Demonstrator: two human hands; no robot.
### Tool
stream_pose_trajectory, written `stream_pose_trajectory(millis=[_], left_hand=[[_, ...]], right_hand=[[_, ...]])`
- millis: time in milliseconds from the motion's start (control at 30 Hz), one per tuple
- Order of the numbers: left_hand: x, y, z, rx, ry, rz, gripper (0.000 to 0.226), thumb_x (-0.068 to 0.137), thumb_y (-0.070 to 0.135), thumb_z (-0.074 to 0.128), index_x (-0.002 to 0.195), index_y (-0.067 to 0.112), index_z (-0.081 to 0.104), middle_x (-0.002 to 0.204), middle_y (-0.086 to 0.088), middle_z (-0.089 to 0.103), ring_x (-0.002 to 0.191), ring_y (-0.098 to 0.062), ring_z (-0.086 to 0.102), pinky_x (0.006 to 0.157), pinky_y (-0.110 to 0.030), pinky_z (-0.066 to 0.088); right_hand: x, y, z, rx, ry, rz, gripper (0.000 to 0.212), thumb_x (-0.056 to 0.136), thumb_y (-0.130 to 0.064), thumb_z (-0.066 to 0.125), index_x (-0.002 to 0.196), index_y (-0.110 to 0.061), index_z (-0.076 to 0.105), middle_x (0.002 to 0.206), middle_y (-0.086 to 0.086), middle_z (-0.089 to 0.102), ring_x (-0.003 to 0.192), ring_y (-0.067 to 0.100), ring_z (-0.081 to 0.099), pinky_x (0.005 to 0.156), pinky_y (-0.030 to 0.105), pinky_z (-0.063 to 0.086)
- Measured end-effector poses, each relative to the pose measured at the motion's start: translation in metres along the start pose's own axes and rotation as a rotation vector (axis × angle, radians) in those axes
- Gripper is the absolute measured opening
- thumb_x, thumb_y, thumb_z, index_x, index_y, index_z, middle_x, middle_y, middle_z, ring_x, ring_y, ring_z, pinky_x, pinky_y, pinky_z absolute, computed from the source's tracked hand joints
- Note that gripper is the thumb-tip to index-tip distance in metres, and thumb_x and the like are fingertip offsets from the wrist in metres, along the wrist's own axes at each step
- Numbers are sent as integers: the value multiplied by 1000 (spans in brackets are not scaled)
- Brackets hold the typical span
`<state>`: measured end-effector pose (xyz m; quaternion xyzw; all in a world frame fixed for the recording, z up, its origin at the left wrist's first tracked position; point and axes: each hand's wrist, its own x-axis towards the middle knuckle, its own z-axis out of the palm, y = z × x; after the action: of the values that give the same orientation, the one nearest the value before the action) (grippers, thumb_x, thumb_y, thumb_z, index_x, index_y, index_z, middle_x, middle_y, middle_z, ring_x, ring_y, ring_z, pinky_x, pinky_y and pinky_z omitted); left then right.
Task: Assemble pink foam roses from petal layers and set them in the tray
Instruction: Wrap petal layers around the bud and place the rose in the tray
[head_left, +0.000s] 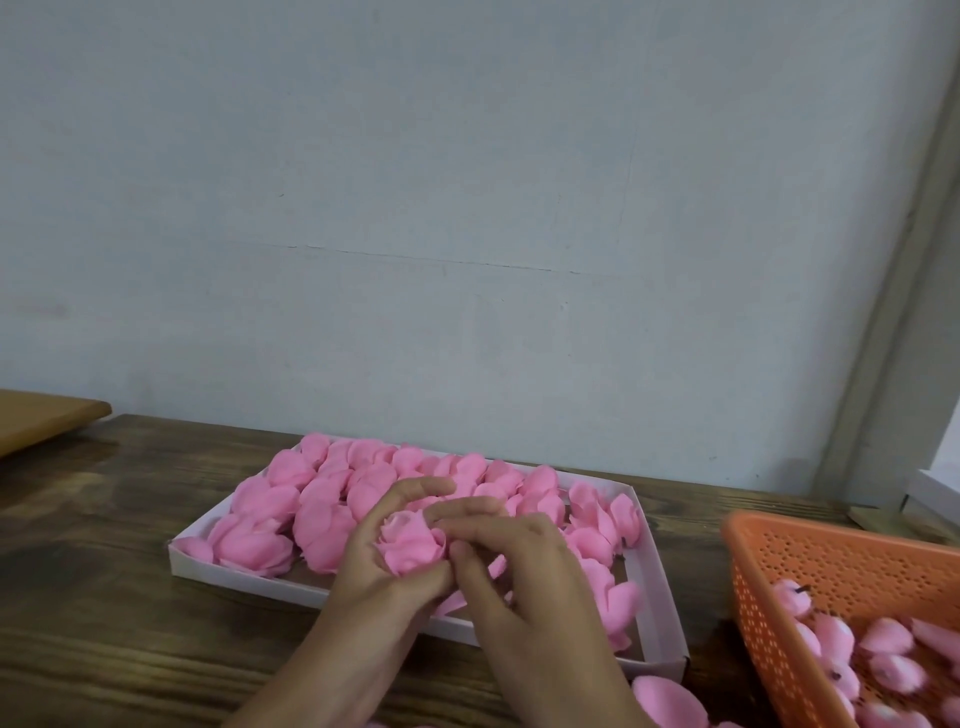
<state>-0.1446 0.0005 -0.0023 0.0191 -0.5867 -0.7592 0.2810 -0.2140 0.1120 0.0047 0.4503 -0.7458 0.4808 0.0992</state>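
A pink foam rose (413, 545) is held over the white tray (662, 613). My left hand (384, 561) cups it from the left and below, fingers curled round it. My right hand (511, 566) pinches its right side with thumb and fingertips. The tray on the wooden table holds several finished pink roses (322, 499), packed from its far left to its right side. Part of the tray floor near its front is hidden by my hands.
An orange perforated basket (810, 566) at the right holds several pink rose buds (883, 654). Loose pink petals (670, 699) lie on the table by the tray's near right corner. A tan board (36, 421) sits far left. A pale wall stands just behind the table.
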Motion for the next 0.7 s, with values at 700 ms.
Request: stream_pose_trajectory(millis=[700], left_hand=[[3, 4, 3, 280, 52, 16, 44, 63, 7, 54, 106, 6, 60, 114, -36, 65, 113, -57, 61, 99, -74, 45]], right_hand=[[11, 3, -25, -338, -232, -380, 32, 97, -45, 54, 125, -40, 69, 128, -17, 56, 104, 5, 58, 77, 33, 57]])
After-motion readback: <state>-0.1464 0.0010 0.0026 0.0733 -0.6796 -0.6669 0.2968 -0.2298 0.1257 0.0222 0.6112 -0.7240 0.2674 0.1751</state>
